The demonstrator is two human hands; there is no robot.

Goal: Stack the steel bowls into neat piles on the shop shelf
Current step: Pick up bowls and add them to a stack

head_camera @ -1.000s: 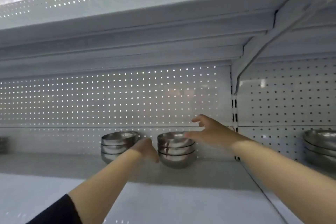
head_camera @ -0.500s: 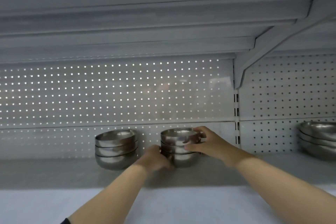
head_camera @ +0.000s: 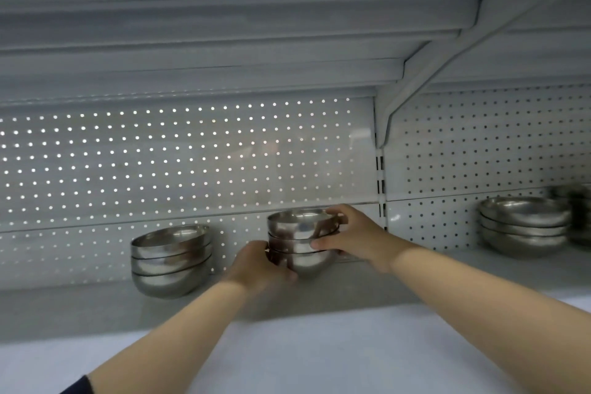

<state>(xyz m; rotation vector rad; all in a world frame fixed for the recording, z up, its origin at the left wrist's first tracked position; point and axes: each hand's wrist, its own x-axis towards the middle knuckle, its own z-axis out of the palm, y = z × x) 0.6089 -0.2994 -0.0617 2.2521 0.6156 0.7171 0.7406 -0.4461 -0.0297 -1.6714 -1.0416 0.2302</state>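
A pile of three steel bowls (head_camera: 299,230) stands at the back of the white shelf (head_camera: 319,349), near its middle. My left hand (head_camera: 259,265) grips the pile low on its left side. My right hand (head_camera: 351,235) holds its right side, fingers curled over the top bowl's rim and thumb on the front. A second pile of three bowls (head_camera: 171,259) stands apart to the left.
Another bowl pile (head_camera: 524,225) stands on the neighbouring shelf bay at the right, with more steel bowls (head_camera: 575,201) behind it. A perforated back panel (head_camera: 192,163) closes the rear. The upper shelf (head_camera: 224,25) and its bracket (head_camera: 431,73) hang low overhead.
Both hands closed in from either side and took hold of the middle pile. The camera moved nearer and tilted, so the bowls look larger.
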